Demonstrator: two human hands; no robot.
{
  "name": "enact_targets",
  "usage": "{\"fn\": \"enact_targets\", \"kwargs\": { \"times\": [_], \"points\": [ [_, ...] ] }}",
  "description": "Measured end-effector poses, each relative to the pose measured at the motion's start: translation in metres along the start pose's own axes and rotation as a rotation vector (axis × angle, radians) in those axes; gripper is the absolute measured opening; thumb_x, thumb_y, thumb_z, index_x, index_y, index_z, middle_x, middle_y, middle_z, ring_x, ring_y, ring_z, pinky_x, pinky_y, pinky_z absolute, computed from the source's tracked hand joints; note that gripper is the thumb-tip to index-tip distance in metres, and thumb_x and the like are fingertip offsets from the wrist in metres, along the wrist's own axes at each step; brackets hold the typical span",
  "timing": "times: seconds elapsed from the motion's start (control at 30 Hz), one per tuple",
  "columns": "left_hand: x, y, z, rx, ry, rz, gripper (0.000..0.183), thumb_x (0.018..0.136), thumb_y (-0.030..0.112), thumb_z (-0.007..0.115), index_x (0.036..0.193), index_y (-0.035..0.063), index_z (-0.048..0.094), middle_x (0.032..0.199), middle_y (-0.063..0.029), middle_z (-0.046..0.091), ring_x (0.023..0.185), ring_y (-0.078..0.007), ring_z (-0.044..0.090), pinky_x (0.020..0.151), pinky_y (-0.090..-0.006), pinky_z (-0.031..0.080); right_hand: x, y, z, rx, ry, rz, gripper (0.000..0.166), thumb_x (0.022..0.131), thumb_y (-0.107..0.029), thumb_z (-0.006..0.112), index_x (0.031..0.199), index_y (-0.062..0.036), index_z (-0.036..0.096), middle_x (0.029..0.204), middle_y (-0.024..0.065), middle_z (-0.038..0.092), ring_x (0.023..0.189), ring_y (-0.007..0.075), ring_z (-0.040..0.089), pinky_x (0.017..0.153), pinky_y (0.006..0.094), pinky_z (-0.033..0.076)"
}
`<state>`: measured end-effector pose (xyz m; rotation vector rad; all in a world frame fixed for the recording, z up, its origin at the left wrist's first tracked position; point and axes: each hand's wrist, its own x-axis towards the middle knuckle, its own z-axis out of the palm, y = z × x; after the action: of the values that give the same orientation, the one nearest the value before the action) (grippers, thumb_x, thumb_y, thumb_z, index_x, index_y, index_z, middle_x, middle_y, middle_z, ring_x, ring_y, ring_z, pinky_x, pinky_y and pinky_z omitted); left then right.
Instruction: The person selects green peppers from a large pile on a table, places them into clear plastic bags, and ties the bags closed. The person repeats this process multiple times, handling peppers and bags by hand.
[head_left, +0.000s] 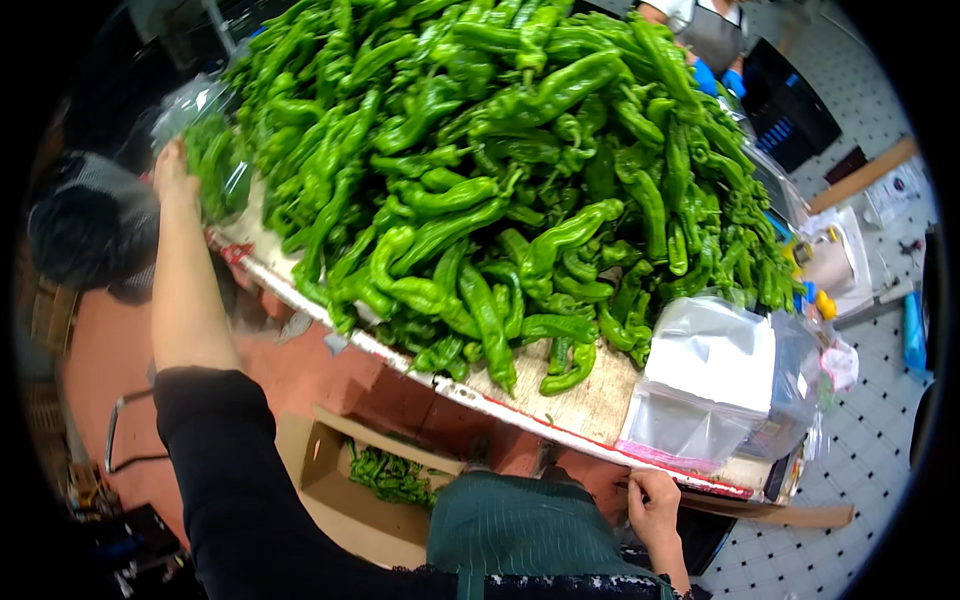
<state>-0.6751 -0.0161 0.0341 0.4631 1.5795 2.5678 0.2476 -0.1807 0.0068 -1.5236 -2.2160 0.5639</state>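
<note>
A large heap of long green peppers covers most of the wooden table. At the far left, my left hand reaches out to a clear plastic bag of green peppers on the table's corner, its fingers against the bag's side; whether they grip it is partly hidden. My right hand is low beside the near table edge, fingers curled, with nothing visible in it. Close to it, stacked clear plastic bags lie at the table's right end.
Below the table a cardboard box holds some green peppers. A co-worker in blue gloves stands beyond the heap at the upper right. A dark mesh-like bundle is at the left. A yellow tape dispenser is at the right.
</note>
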Motion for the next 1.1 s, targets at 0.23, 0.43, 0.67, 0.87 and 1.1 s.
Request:
{"fn": "enact_targets", "kwargs": {
  "times": [0.23, 0.43, 0.67, 0.87, 1.1],
  "points": [
    [0.014, -0.102, -0.024, -0.102, -0.124, -0.076, 0.023, 0.099, 0.02, 0.06, 0.113, 0.0033, 0.064, 0.12, -0.0108, 0.065, 0.115, -0.0217, 0.057, 0.102, -0.038, 0.042, -0.021, 0.008, -0.005, -0.079, -0.119, 0.132, 0.004, 0.078, -0.002, 0.067, 0.082, -0.0006, 0.066, 0.088, 0.0141, 0.069, 0.08, 0.0327, 0.068, 0.073, 0.04, 0.055],
    [-0.048, -0.085, 0.029, 0.548, -0.226, -0.218, 0.058, 0.093, 0.03, 0.067, 0.142, 0.0051, 0.046, 0.138, -0.0135, 0.055, 0.131, -0.0249, 0.046, 0.107, -0.04, 0.036, -0.006, -0.005, -0.006, -0.071, -0.143, 0.109, 0.005, 0.08, -0.002, 0.066, 0.085, 0.0003, 0.066, 0.088, 0.0152, 0.068, 0.082, 0.0333, 0.068, 0.074, 0.0387, 0.054],
    [-0.137, -0.034, 0.055, 1.277, 0.06, 0.564, 0.059, 0.087, 0.028, 0.07, 0.132, -0.0045, 0.051, 0.136, -0.0276, 0.05, 0.127, -0.0419, 0.045, 0.107, -0.0472, 0.037, 0.013, 0.014, -0.008, -0.072, -0.12, -0.006, 0.009, 0.081, -0.006, 0.066, 0.089, -0.0028, 0.065, 0.083, 0.0147, 0.065, 0.077, 0.0352, 0.064, 0.069, 0.0433, 0.051],
    [-0.366, 0.038, 0.171, 0.812, -0.668, 0.864, 0.045, 0.088, 0.016, 0.069, 0.13, 0.0051, 0.056, 0.133, -0.0163, 0.054, 0.125, -0.0338, 0.05, 0.106, -0.0423, 0.039, 0.052, 0.018, -0.004, 0.039, -0.032, -0.145, 0.011, 0.084, -0.008, 0.065, 0.093, -0.003, 0.064, 0.09, 0.015, 0.066, 0.082, 0.0358, 0.065, 0.07, 0.0436, 0.051],
    [-0.524, 0.053, 0.255, 0.674, -1.102, 1.208, 0.049, 0.071, -0.002, 0.075, 0.118, 0.0046, 0.063, 0.119, -0.0136, 0.06, 0.113, -0.0325, 0.056, 0.095, -0.042, 0.045, 0.189, 0.018, -0.041, 0.124, 0.305, -0.334, 0.02, 0.083, -0.008, 0.067, 0.102, -0.0003, 0.066, 0.096, 0.0162, 0.067, 0.085, 0.0327, 0.066, 0.075, 0.0395, 0.053]
  ]
}}
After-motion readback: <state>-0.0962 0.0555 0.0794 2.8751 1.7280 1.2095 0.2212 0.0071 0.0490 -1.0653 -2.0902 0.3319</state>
